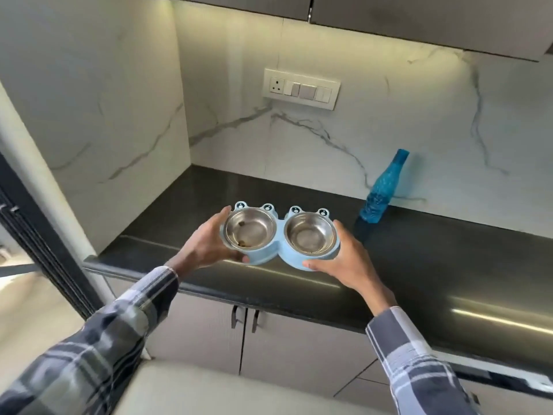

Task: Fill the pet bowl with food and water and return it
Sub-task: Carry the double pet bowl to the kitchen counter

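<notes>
Now both arms reach forward; left hand (206, 242) and right hand (344, 260) fingers clasp pet bowl (279, 235) ends

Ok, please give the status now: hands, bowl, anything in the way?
Left hand and right hand grip pet bowl ends, over counter. Steel cups nearly empty, few kibbles. Blue bottle stands right, apart.

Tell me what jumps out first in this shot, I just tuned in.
A light blue double pet bowl held over the front of the dark counter, the left hand and right hand gripping its two ends. Both steel dishes look almost empty, only a few food bits in the left one. A blue bottle stands by the marble wall, right of the bowl.
</notes>
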